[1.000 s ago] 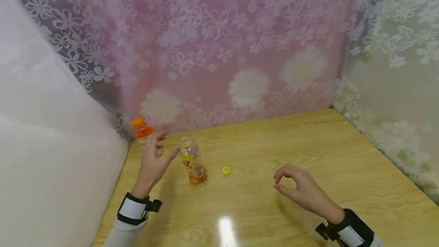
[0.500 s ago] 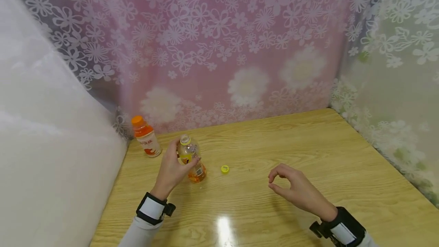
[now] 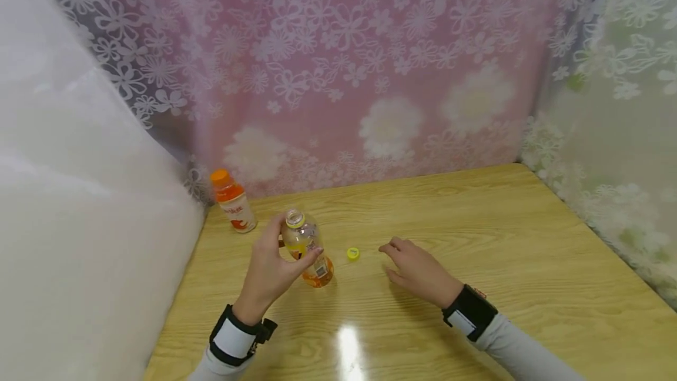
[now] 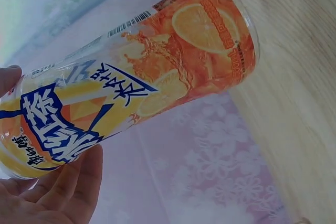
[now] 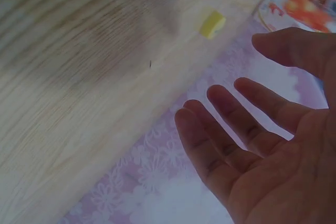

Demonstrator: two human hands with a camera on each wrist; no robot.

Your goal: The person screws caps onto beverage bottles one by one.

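My left hand [image 3: 272,269] grips an uncapped clear plastic bottle [image 3: 304,243] around its upper body, thumb on the near side. The bottle has a yellow label with orange slices, and its bottom part shows orange. In the left wrist view the iced tea label [image 4: 157,77] fills much of the frame, fingers under the bottle's upper end. A yellow bottle cap [image 3: 353,254] lies on the table just right of the bottle. My right hand [image 3: 420,272] is right of the cap, fingers apart and holding nothing. The right wrist view shows its open palm [image 5: 278,177] and the cap beyond.
An orange-capped bottle [image 3: 234,201] with a white label stands at the table's back left corner. The wooden table [image 3: 449,210] is bordered by a pink flowered curtain [image 3: 338,87] behind and a white sheet [image 3: 79,193] at the left.
My left hand has moved right from beside the orange-capped bottle and taken hold of the uncapped bottle, now shifted slightly. My right hand has moved left toward the yellow cap, its thumb and finger parting.
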